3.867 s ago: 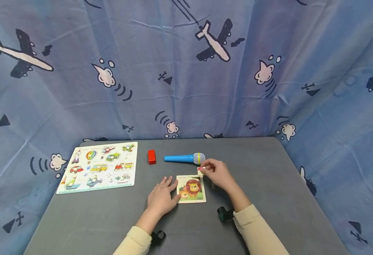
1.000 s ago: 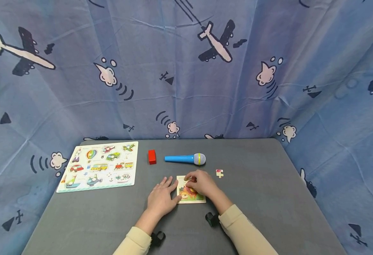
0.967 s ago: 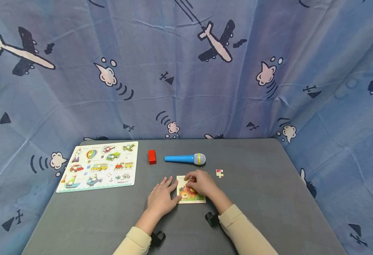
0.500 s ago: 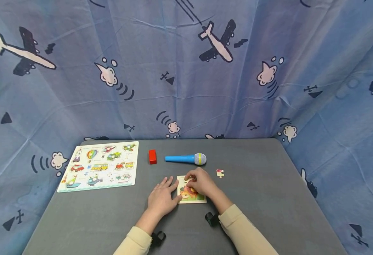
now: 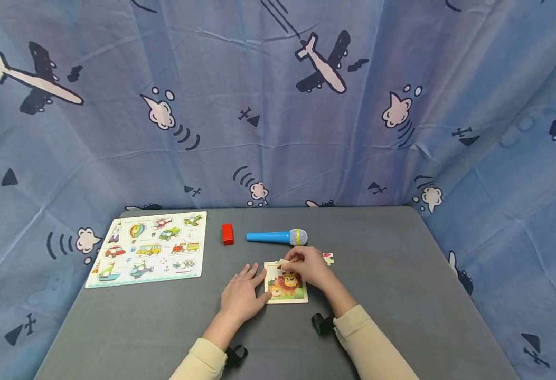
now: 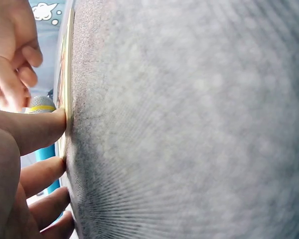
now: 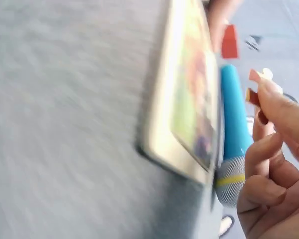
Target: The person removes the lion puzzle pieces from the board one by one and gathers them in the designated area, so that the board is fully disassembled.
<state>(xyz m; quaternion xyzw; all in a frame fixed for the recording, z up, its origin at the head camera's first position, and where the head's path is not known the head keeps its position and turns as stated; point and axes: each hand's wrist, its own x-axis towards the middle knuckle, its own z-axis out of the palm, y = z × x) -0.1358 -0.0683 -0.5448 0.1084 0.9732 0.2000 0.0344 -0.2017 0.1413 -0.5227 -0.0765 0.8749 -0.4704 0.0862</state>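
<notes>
My left hand (image 5: 241,295) lies with fingers spread on the table, thumb and index fingertips at the left edge of a small square lion puzzle (image 5: 287,290). In the left wrist view the thumb (image 6: 45,127) presses on the puzzle's edge. Over the top of the puzzle, my right hand (image 5: 310,265) pinches a puzzle piece (image 5: 281,262) between thumb and fingers. The right wrist view shows that piece raised off the board, its edge towards the camera. A second, loose puzzle piece (image 5: 328,258) with a pink patch lies right of the right hand, partly covered by it.
A blue toy microphone (image 5: 273,237) with a grey head lies just behind the puzzle. Left of it stands a red block (image 5: 227,234). At the far left is a large vehicle picture board (image 5: 154,269). A printed blue curtain (image 5: 278,105) hangs behind the grey table (image 5: 401,295).
The right hand first put one piece down right of the puzzle, then reached onto the puzzle's top. Now it has lifted another piece and shifted slightly right. The left hand stays put.
</notes>
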